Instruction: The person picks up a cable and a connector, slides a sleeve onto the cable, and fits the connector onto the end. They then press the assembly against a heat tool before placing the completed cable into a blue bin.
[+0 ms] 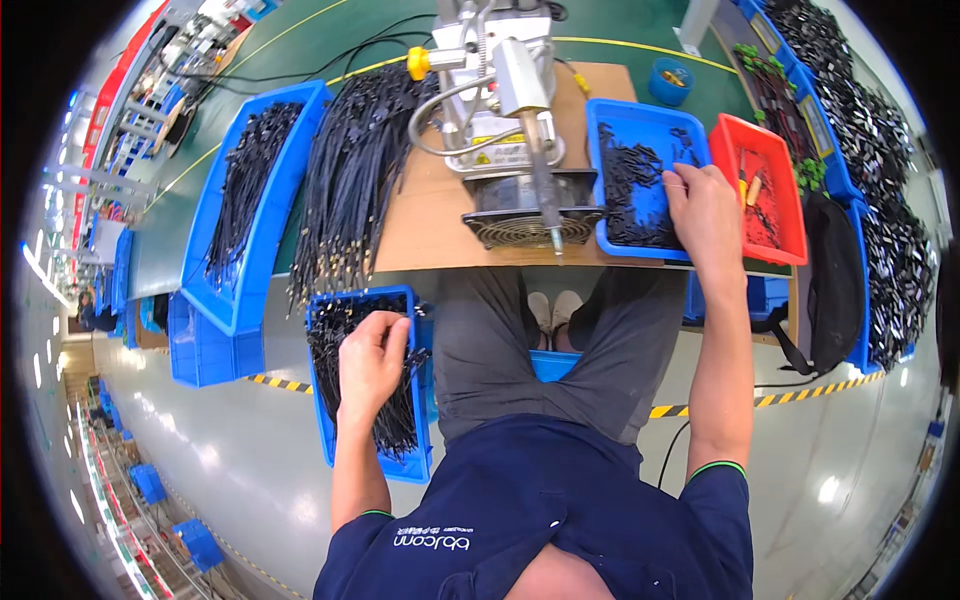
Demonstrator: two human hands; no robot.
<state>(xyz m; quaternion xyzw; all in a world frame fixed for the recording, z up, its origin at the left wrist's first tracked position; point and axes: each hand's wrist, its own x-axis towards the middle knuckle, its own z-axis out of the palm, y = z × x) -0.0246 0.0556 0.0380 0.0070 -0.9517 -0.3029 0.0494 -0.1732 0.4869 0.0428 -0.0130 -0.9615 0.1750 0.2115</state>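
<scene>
My left hand is over a blue bin of black cables, below the table's front edge. Its fingers are curled together, and cable ends stick out beside them; what they grip, if anything, is hidden. At the right, my right hand reaches over a shallow blue tray of small black pieces. Thumb and fingertips come together above the tray's right side; nothing between them can be made out. Between the hands stands a bench machine with a pointed metal nozzle and a black fan.
A red tray with a yellow-handled tool adjoins the blue tray. Left of the machine lie a cable bundle and a long blue bin of cables. A small blue cup stands behind; a black bag hangs at the right.
</scene>
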